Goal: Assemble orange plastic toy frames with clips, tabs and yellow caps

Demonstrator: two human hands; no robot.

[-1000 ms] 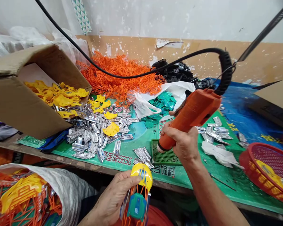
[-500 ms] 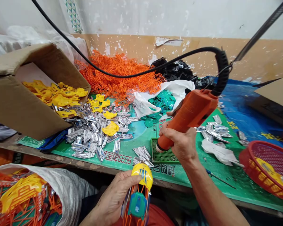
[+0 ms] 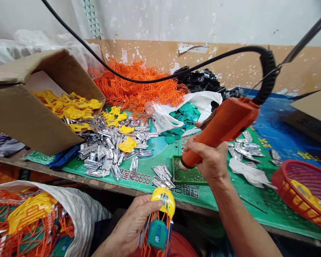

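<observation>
My right hand (image 3: 210,157) is wrapped round an orange electric screwdriver (image 3: 224,125), tilted with its tip down over a small green perforated tray (image 3: 188,177) of tiny parts. A black cable (image 3: 155,81) runs from the tool's top, which hangs from a spring (image 3: 307,35). Low at the front edge, my left hand (image 3: 137,221) grips a toy vehicle body (image 3: 162,214) with a yellow end piece, orange frame bars, a green middle plate and silvery sides. Its lower part is cut off by the picture. Several silver strips (image 3: 163,176) lie between the held piece and the tray.
At left a tipped cardboard box (image 3: 29,117) spills yellow parts (image 3: 77,107) beside heaped silver pieces (image 3: 104,153). Behind lie orange frames (image 3: 139,87) and green plates in a white bag (image 3: 163,121). A red basket (image 3: 286,189) stands right; a woven sack (image 3: 88,207) sits lower left.
The screwdriver and my right hand have shifted slightly to the right, its tip still over the green tray. My left hand keeps the same hold; the view has moved a little.
</observation>
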